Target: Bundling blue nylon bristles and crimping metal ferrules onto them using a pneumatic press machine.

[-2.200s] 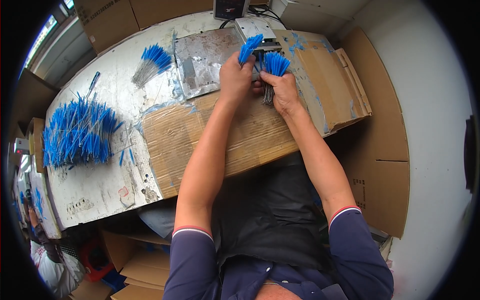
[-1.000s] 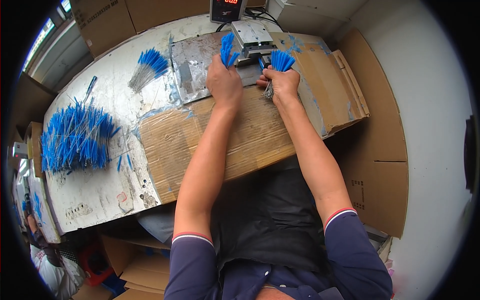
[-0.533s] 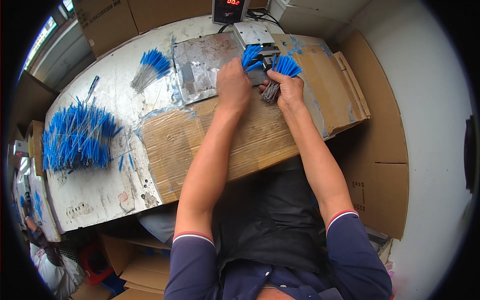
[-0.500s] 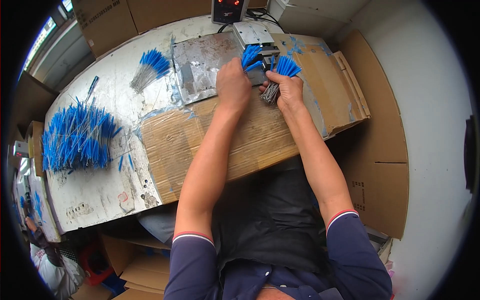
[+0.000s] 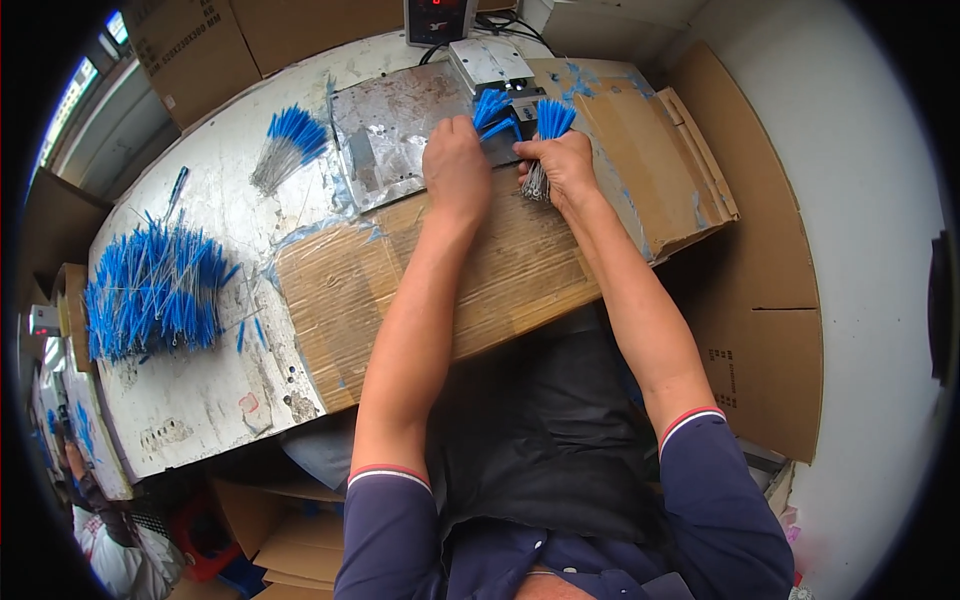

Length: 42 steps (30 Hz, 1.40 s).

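My left hand [image 5: 457, 165] is closed, its fingers curled round a few thin wire pieces with blue ends [image 5: 490, 104] that stick out past the fingertips. A single blue end [image 5: 515, 127] slants toward the small machine. My right hand [image 5: 563, 165] grips a thick bundle of the same blue-ended wires [image 5: 554, 120], blue ends pointing away from me and grey looped ends hanging below the palm. Both hands are close together, just in front of a small metal machine [image 5: 490, 62] with a dark block [image 5: 526, 106]. The left fingertips are partly hidden.
A large heap of blue-ended wires [image 5: 155, 290] lies on the white table [image 5: 200, 400] at left, with a smaller fanned bunch [image 5: 290, 145] farther back. Beside the machine are a metal plate [image 5: 390, 130] and taped cardboard [image 5: 400, 290]. A display box [image 5: 438, 22] stands behind.
The bundle in my right hand has tipped more upright and shifted slightly left. My left hand still holds its few pieces by the machine. The whole view has moved a little.
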Tool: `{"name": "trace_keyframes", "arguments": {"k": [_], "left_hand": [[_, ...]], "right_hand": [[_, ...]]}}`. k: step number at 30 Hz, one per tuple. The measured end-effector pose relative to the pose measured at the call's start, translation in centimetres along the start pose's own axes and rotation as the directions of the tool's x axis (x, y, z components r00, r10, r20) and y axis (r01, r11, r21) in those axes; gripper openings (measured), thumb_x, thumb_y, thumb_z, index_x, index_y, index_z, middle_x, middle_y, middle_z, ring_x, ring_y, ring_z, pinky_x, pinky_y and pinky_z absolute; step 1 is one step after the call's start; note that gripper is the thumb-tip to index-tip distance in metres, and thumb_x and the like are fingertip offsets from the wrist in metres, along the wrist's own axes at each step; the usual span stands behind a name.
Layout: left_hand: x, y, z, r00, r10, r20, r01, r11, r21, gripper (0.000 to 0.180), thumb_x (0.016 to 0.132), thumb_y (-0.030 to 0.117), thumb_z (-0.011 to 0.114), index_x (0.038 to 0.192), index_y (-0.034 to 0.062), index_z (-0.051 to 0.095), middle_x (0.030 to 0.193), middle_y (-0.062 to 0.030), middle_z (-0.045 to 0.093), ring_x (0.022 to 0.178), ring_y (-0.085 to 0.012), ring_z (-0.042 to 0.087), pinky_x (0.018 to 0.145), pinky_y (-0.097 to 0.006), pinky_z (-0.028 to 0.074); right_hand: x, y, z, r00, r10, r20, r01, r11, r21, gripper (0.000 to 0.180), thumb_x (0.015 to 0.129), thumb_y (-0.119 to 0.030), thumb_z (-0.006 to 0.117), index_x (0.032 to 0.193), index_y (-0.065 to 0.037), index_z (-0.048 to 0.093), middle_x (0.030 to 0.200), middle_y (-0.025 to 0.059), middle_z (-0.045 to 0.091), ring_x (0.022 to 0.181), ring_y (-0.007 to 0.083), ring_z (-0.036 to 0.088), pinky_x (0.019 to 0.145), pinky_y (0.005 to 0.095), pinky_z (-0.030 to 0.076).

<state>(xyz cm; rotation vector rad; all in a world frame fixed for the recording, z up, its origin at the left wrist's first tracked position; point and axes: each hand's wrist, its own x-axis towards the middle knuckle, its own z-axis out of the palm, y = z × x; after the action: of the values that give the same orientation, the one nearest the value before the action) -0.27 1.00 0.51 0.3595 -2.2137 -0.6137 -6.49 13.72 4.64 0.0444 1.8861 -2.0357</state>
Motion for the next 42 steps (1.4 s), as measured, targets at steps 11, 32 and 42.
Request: {"name": "trace_keyframes", "arguments": {"k": [11, 32, 42], "left_hand": [[0.3, -0.7, -0.3, 0.961, -0.233, -0.152, 0.224, 0.972, -0.074, 0.016, 0.087, 0.004, 0.064, 0.101, 0.0011, 0.058, 0.095, -0.0202, 0.066, 0.088, -0.0428, 0.065, 0.075, -0.052, 0.049], [0.2, -1.0, -0.1, 0.986, -0.131, -0.107, 0.126, 0.991, -0.048, 0.011, 0.087, 0.004, 0.059, 0.098, 0.0044, 0.061, 0.093, -0.0158, 0.066, 0.091, -0.0368, 0.063, 0.079, -0.048, 0.045], [0.0, -0.9, 0.1, 0.987, -0.150, -0.053, 0.144, 0.984, -0.107, 0.016, 0.085, 0.004, 0.064, 0.100, 0.0029, 0.063, 0.092, -0.0200, 0.068, 0.086, -0.0430, 0.065, 0.075, -0.052, 0.049]], "right_hand": [[0.8, -0.3, 0.6, 1.000, 0.013, 0.013, -0.012, 0.999, -0.030, 0.017, 0.075, 0.012, 0.070, 0.068, 0.004, 0.058, 0.062, 0.0143, 0.060, 0.047, 0.0221, 0.062, 0.039, 0.0368, 0.051], [1.3, 0.3, 0.5, 0.999, 0.051, -0.004, -0.050, 0.987, 0.153, 0.015, 0.085, -0.003, 0.074, 0.085, 0.008, 0.063, 0.075, 0.0157, 0.065, 0.062, 0.0290, 0.070, 0.052, 0.0426, 0.062], [-0.4, 1.2, -1.0, 0.993, -0.091, 0.081, 0.076, 0.983, 0.168, 0.015, 0.084, -0.002, 0.076, 0.096, 0.002, 0.067, 0.079, 0.0087, 0.068, 0.064, 0.0205, 0.069, 0.056, 0.0357, 0.062]]}}
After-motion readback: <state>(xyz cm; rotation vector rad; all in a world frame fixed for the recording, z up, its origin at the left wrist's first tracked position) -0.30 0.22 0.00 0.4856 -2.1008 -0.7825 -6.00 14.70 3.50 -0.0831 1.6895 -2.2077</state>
